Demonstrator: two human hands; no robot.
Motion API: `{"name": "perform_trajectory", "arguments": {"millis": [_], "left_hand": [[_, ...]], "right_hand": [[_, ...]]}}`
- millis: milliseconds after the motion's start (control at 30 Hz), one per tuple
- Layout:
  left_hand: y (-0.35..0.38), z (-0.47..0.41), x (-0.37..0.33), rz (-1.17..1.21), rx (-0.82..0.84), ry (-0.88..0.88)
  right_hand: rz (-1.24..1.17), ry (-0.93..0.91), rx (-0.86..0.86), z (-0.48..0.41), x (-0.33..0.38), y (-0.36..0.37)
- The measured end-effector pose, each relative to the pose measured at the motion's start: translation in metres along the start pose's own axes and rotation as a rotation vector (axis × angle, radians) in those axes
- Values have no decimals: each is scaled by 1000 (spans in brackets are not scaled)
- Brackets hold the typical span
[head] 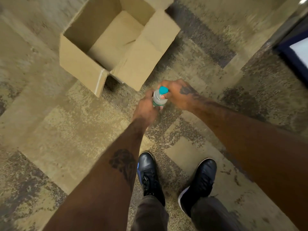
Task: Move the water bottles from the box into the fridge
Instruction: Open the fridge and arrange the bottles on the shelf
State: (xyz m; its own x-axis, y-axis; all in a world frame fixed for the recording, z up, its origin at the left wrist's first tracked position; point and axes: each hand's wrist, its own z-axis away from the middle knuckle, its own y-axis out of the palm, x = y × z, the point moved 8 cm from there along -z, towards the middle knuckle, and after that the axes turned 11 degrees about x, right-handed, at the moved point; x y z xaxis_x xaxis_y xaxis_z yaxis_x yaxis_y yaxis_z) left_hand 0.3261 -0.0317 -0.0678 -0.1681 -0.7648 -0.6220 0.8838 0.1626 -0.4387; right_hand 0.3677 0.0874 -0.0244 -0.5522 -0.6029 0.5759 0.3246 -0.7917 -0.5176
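While the box (pixel 80 64) is lying open on the carpet (pixel 50 139) with no bottles showing inside, one water bottle (pixel 158 99) is being gripped just beside it by the left hand (pixel 145 108) and the right hand (pixel 178 95) together. Unloading is being judged nearly done; only fridge placement is being left.
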Motion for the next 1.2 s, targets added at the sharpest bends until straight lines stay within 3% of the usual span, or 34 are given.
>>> {"name": "perform_trajectory", "arguments": {"millis": [400, 633, 800, 933, 1200], "left_hand": [[-58, 66, -286, 18, 78, 331], [-52, 109, -483, -103, 108, 557], [-13, 144, -601, -113, 180, 731], [47, 164, -678, -183, 243, 828], [171, 192, -797, -256, 343, 931]], "right_hand": [[-242, -2, -200, 195, 24, -267], [-431, 21, -518, 358, 12, -400], [-594, 44, -738, 466, -20, -447], [-556, 138, -915, 552, -65, -474], [-520, 299, -1102, 674, -176, -502]]}}
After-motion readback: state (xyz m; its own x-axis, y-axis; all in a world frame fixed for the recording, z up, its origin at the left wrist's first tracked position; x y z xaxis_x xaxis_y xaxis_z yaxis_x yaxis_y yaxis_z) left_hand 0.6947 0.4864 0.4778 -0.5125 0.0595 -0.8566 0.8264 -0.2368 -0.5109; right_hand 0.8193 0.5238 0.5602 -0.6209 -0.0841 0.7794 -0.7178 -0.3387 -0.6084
